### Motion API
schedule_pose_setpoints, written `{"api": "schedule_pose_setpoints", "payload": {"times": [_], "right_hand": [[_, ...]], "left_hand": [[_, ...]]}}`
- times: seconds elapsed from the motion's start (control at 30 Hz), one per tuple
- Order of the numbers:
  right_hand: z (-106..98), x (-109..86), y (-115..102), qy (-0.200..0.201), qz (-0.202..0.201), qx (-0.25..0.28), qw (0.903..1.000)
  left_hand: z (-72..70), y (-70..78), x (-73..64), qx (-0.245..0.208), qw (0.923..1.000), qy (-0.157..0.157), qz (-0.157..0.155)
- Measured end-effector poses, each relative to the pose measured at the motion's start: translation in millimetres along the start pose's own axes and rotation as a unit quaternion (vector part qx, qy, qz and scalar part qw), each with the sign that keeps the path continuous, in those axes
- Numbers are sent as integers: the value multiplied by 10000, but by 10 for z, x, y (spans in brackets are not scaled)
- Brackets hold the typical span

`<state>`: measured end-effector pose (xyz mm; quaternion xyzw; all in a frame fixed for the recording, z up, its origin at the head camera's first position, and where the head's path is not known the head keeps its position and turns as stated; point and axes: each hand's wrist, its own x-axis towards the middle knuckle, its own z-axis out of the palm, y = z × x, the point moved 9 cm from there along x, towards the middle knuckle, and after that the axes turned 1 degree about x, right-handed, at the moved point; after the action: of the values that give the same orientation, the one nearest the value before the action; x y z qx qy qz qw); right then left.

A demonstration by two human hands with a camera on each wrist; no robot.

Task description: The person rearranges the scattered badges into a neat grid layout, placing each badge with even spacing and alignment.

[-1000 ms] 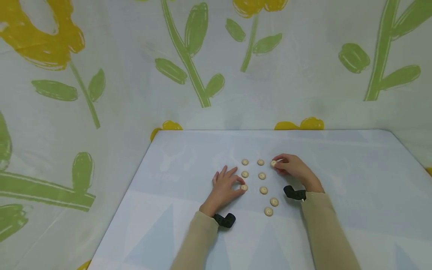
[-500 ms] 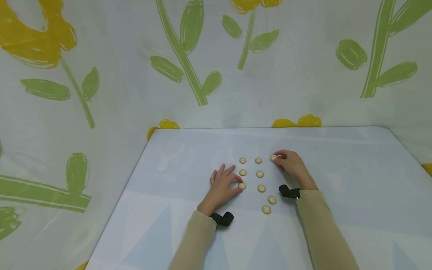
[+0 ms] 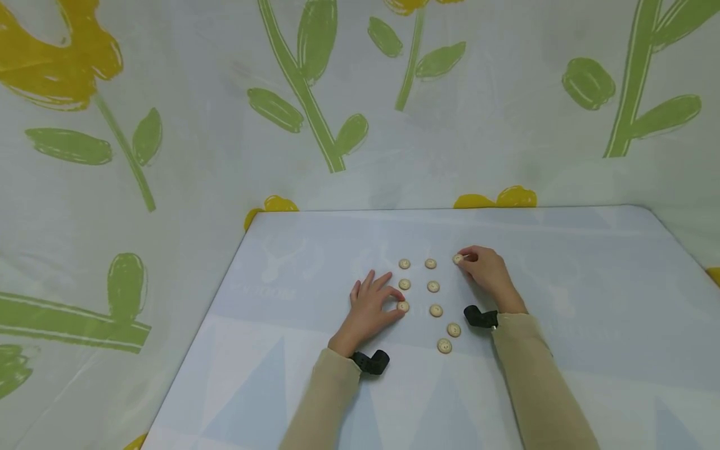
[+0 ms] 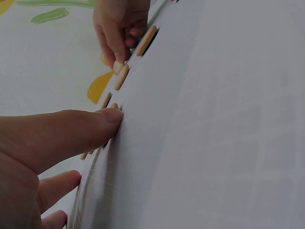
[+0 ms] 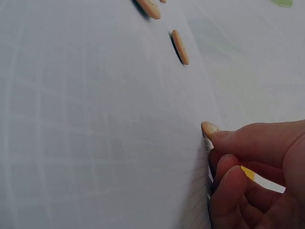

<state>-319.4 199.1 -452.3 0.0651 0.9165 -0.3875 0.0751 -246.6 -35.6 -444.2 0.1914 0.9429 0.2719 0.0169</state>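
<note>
Round, pale wooden buttons with small dark holes lie on the table. My left hand point(image 3: 368, 310) pinches one wooden button point(image 3: 403, 307) between thumb and index finger, its other fingers spread on the tabletop. In the left wrist view the thumb point(image 4: 71, 131) covers most of that button. My right hand point(image 3: 488, 273) holds another wooden button point(image 3: 458, 258) by its edge with the fingertips, at the far right of the group. The right wrist view shows this button point(image 5: 208, 128) sticking out past the thumb, close over the table, while the remaining fingers curl beneath.
Two wooden buttons, a far one point(image 3: 404, 264) and a nearer one point(image 3: 404, 284), line up beyond the left hand. Several more, such as this button point(image 3: 435, 310), form a middle column, its near end uneven. A flower-printed curtain point(image 3: 214, 125) stands behind the pale table point(image 3: 607, 281).
My right hand has shifted its button slightly away, toward the table's far edge. The left hand keeps its pinch in the same place. The head view has tilted a little.
</note>
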Motion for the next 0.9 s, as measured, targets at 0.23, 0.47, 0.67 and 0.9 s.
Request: {"api": "schedule_pose_setpoints", "payload": {"times": [0.23, 0.47, 0.67, 0.9], "right_hand": [[-32, -27, -33, 75, -62, -181, 9998], [-57, -47, -65, 133, -196, -204, 9995], [-51, -35, -61, 132, -163, -247, 9995], [-18, -36, -28, 99, -97, -269, 9995]], "left_hand": [[-11, 8, -1, -25, 10000, 52, 17], [-17, -2, 3, -23, 10000, 47, -3], [-41, 22, -1, -66, 9999, 83, 35], [-51, 38, -20, -119, 9999, 26, 9]]}}
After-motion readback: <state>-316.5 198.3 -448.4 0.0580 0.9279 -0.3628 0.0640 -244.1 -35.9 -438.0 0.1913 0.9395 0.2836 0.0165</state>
